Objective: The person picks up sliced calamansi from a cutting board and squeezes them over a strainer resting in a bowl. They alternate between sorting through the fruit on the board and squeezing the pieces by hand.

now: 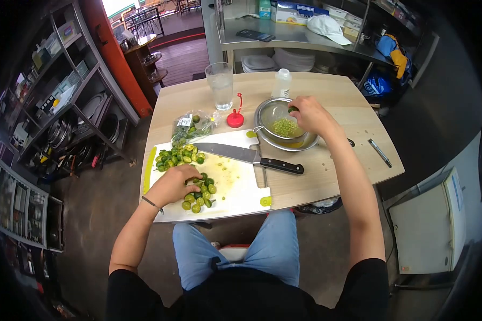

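Over the right side of a metal bowl (307, 143), my right hand (311, 114) pinches a small green citrus fruit (293, 109). A strainer (276, 113) rests in that bowl with pale green seeds (285, 127) in it. My left hand (178, 184) lies over the cut green citrus halves (197, 199) on the white cutting board (235, 187), its thumb and fingers around a dark green piece. More halves (178, 157) are piled just above this hand. A large knife (251, 157) with a black handle lies across the board, its handle past the right edge.
Behind the board are a bag of citrus (190, 125), a red cap with a nozzle (234, 119), a glass of water (221, 88) and a white bottle (283, 83). A pen (380, 153) lies at the right. A steel counter (305, 40) stands behind the table.
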Action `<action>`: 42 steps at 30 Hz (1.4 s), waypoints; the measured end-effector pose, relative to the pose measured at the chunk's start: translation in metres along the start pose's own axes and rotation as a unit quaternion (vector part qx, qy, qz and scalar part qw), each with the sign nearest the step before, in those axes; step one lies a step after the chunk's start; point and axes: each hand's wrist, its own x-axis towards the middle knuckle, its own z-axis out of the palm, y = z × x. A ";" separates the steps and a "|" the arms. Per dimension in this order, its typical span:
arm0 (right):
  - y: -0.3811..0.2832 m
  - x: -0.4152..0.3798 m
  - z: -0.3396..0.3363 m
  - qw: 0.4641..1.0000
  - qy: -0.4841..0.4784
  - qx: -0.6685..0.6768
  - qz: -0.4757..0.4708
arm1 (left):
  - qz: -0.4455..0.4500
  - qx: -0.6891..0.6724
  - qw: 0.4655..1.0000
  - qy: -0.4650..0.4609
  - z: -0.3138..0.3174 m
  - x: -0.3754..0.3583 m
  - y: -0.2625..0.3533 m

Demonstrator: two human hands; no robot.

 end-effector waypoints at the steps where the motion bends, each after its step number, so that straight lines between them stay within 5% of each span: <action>1: 0.006 0.002 0.004 0.999 -0.036 -0.026 0.006 | -0.003 0.001 1.000 -0.010 -0.001 0.001 0.002; 4: 0.017 0.003 0.019 0.998 0.008 -0.043 -0.054 | -0.003 -0.001 1.000 -0.013 -0.001 0.001 -0.004; 18: 0.030 0.011 0.039 0.995 0.008 -0.089 -0.034 | -0.076 -0.026 0.995 -0.063 -0.010 0.012 -0.015; 24: 0.022 0.008 0.029 0.997 0.028 -0.077 0.009 | -0.111 -0.121 0.986 0.012 0.000 0.008 -0.022; 33: 0.013 0.004 0.026 0.998 0.011 -0.063 0.009 | -0.003 0.076 0.996 0.044 -0.008 0.007 0.000; 36: 0.011 0.002 0.022 0.998 -0.014 -0.056 0.003 | -0.029 0.017 0.994 0.107 -0.020 0.036 0.030; 38: 0.006 0.002 0.016 0.997 -0.041 -0.060 0.014 | 0.033 -0.077 0.971 0.225 -0.020 0.075 0.046; 42: 0.011 0.004 0.017 0.999 -0.039 0.015 0.000 | 0.102 -0.217 0.940 0.244 0.004 0.173 0.078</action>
